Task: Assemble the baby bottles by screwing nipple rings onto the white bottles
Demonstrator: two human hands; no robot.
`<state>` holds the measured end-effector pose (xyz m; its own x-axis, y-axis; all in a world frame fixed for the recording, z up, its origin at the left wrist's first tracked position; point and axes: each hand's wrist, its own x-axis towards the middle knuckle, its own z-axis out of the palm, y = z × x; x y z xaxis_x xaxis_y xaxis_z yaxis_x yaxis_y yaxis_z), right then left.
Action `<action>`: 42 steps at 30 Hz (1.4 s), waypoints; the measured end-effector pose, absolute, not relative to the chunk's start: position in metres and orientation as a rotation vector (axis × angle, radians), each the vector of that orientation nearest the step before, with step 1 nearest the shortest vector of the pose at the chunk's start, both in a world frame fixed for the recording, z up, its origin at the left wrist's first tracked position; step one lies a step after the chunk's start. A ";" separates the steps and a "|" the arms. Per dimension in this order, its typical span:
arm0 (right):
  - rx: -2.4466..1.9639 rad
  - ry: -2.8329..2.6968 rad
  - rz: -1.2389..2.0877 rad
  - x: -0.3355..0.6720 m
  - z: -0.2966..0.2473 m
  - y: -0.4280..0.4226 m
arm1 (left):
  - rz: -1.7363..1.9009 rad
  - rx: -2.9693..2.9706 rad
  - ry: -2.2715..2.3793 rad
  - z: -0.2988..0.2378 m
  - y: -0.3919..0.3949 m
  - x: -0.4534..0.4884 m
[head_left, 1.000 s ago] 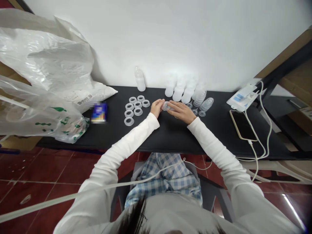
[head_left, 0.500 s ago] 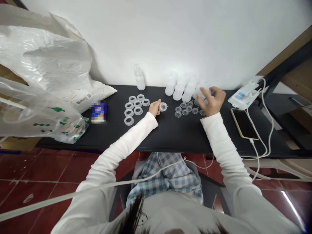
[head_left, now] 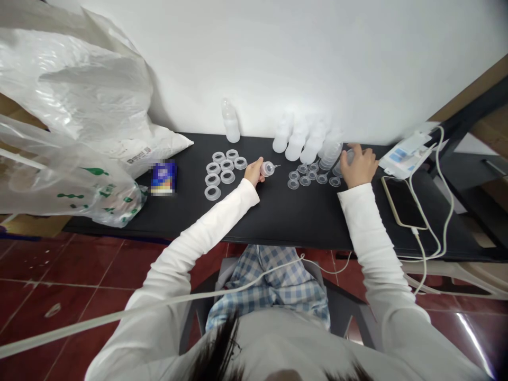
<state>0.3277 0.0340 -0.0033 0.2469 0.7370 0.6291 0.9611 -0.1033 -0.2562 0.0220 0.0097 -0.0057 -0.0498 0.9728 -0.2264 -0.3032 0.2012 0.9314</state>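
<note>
My left hand (head_left: 254, 172) pinches a translucent bottle collar (head_left: 268, 169) above the table; a thin tip sticks out of it to the right. At the right, my right hand (head_left: 360, 165) has its fingers curled round a clear cap (head_left: 350, 156), partly hidden by the hand. Just left of that hand is a ribbed clear stack, apparently of caps (head_left: 330, 155). Several small clear disc-shaped pieces with dark-looking centres (head_left: 305, 181) lie between my hands. Left of my left hand, several translucent screw rings (head_left: 227, 177) lie in loose rows.
Several frosted bottles (head_left: 294, 148) stand against the wall; one capped bottle (head_left: 232, 127) stands apart. Plastic bags (head_left: 95, 95) and a blue box (head_left: 163, 177) are on the left. A charging phone (head_left: 405, 203), cables and a white-blue package (head_left: 407, 153) lie right. One cable crosses my lap.
My right hand has moved slightly right and down from hovering with spread fingers, and now curls round a clear cap. My left hand still holds the collar. The view has shifted slightly.
</note>
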 end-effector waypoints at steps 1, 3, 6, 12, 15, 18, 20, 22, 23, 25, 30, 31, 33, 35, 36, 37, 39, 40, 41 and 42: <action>-1.883 -1.520 -0.473 0.325 -0.003 0.033 | 1.238 0.787 1.144 -0.006 0.010 0.022; -1.845 -1.465 -0.499 0.320 0.000 0.031 | 1.251 0.784 1.151 -0.007 0.011 0.023; -1.761 -1.411 -0.550 0.312 0.005 0.026 | 1.309 0.822 1.140 -0.010 0.012 0.024; -1.429 -1.920 -0.434 0.256 0.002 0.003 | 1.429 1.163 1.080 -0.020 0.011 0.027; -1.299 -2.163 -0.379 0.219 -0.004 -0.005 | 1.540 1.464 1.052 -0.022 0.008 0.026; -1.188 -2.223 -0.323 0.194 -0.008 -0.002 | 1.636 1.685 1.053 -0.024 0.007 0.025; -1.131 -2.194 -0.277 0.187 -0.009 0.003 | 1.649 1.729 1.034 -0.027 0.009 0.024; -1.081 -2.141 -0.246 0.183 -0.010 0.009 | 1.633 1.724 0.967 -0.032 0.014 0.023; -1.061 -2.116 -0.236 0.182 -0.011 0.012 | 1.619 1.711 0.918 -0.034 0.016 0.023; -1.039 -2.079 -0.229 0.181 -0.013 0.015 | 1.591 1.670 0.835 -0.036 0.018 0.024; -0.954 -2.113 -0.270 0.176 -0.018 0.014 | 1.501 1.686 1.010 -0.029 0.009 0.022; -0.917 -2.133 -0.287 0.175 -0.018 0.014 | 1.478 1.722 1.064 -0.027 0.006 0.021; -0.838 -2.179 -0.332 0.173 -0.016 0.012 | 1.424 1.797 1.137 -0.021 0.002 0.020; -0.762 -2.257 -0.387 0.173 -0.012 0.011 | 1.339 1.819 1.210 -0.016 0.001 0.018; -0.727 -2.313 -0.412 0.174 -0.010 0.011 | 1.287 1.800 1.261 -0.015 0.003 0.017; -0.696 -2.371 -0.437 0.176 -0.008 0.011 | 1.238 1.765 1.320 -0.014 0.005 0.015; -0.651 -2.469 -0.482 0.182 -0.004 0.012 | 1.182 1.681 1.437 -0.013 0.009 0.010; -0.652 -2.494 -0.505 0.185 -0.002 0.012 | 1.180 1.650 1.487 -0.013 0.011 0.006; -0.675 -2.500 -0.526 0.189 -0.001 0.014 | 1.194 1.635 1.534 -0.014 0.012 0.002; -0.720 -2.491 -0.545 0.193 0.001 0.015 | 1.221 1.635 1.578 -0.016 0.012 -0.003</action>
<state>0.1934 0.0151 0.0006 -0.7425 0.3835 0.5492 0.5779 0.7814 0.2355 -0.0035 0.0120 -0.0156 -0.1046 0.9680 0.2280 0.4639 -0.1553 0.8722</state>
